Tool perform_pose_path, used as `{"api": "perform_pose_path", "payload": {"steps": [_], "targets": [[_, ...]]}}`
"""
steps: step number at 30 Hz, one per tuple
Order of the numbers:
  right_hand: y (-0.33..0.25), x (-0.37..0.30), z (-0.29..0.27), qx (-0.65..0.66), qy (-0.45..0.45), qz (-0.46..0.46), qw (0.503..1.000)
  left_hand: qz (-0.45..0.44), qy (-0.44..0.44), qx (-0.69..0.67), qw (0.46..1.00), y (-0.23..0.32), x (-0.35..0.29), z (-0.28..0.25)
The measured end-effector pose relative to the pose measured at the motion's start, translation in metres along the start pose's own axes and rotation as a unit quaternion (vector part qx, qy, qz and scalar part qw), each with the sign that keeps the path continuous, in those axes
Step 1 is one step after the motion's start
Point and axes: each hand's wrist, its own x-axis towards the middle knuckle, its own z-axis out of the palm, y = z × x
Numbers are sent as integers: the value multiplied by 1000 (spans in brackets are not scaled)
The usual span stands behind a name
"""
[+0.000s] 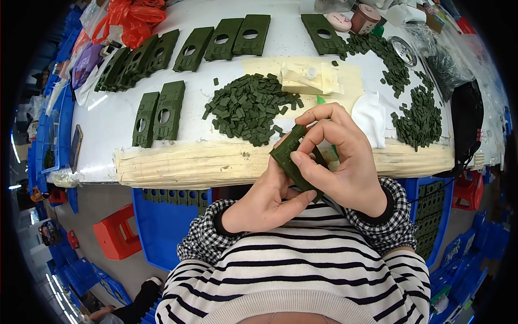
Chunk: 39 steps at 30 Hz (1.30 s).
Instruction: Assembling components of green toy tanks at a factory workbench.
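A dark green plastic model tank hull (288, 157) with a round hole is held tilted over the table's near edge. My left hand (264, 202) cradles it from below, thumb along its near end. My right hand (348, 162) curls over its top, thumb and bent index finger brought together against the surface; whatever lies between those fingertips is too small to make out. Just beyond, on the left, lies a heap of small flat green plastic pieces (245, 108). A tape-wrapped block (307, 78) with a small white cap stands behind my hands.
Several more hulls (252, 35) lie along the back and left of the white table (199, 102). More green pieces (418, 119) are piled at the right, by a white cloth (369, 116). Blue trays (156, 227) with hulls sit below the edge; a red stool (116, 232) stands left.
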Motion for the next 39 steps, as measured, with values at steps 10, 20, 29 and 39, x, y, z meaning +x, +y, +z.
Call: {"api": "perform_pose_path", "payload": {"steps": [10,20,29,39], "targets": [[4,-4,-17,117,2,-5,993,-24,-54,-80,995,16,-7,-8],[7,0,-53,98,-186,-56,976,-136,-139,-279,940,14,-13,-26],[14,-21,-17,118,28,-32,992,137,86,-109,981,4,3,2],[17,-30,-93,-281,227,19,932,139,201,-35,969,5,-1,-6]]}}
